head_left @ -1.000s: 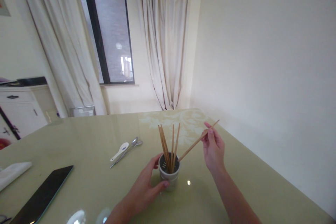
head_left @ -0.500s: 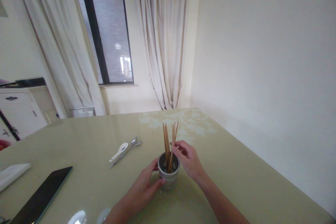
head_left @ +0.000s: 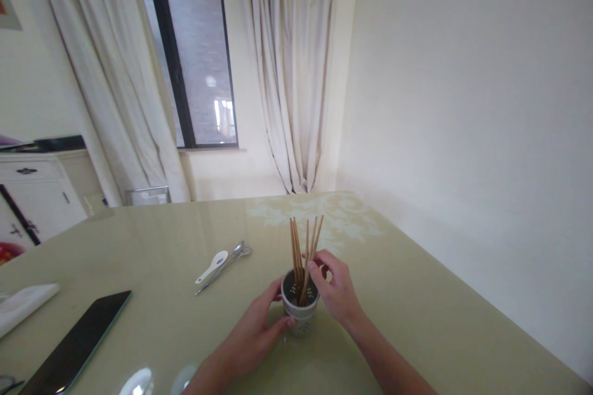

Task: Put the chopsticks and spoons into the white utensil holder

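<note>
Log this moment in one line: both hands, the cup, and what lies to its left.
Left hand: holding cup | right hand: pinching chopsticks standing in cup | left of cup: white spoon, metal spoons on table

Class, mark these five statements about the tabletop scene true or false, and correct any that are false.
1. The left hand holds the cup. True.
2. The right hand is at the chopsticks. True.
3. The chopsticks all lie flat on the table. False: they stand in the cup.
4. The white spoon lies to the left of the cup. True.
5. A dark flat object lies right of the cup. False: the dark flat object is on its left.
</note>
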The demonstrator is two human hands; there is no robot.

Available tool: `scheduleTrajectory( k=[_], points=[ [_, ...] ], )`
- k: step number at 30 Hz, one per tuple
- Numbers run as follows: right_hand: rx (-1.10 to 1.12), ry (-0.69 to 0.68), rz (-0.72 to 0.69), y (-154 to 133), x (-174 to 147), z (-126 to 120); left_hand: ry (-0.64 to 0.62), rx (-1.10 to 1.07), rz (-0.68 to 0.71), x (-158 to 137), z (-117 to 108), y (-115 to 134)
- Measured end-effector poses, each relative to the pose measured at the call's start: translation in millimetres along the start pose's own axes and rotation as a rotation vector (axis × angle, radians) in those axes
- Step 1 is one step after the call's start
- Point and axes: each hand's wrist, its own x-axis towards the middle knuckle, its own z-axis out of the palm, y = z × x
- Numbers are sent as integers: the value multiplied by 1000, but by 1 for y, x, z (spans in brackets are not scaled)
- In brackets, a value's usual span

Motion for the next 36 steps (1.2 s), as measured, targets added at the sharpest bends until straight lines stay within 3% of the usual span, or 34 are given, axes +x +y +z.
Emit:
scheduleTrajectory(
  k=[10,15,24,36],
  points=[
    [35,35,156,2,-2,5,-1,11,-4,0,0,0],
    [85,55,165,-1,0,2,-7,8,-13,1,0,7],
    [184,-80,235,-3,5,-8,-44,-58,-19,0,-1,9],
    [363,59,264,4,8,-7,-59,-73,-11,0,0,7]
  ],
)
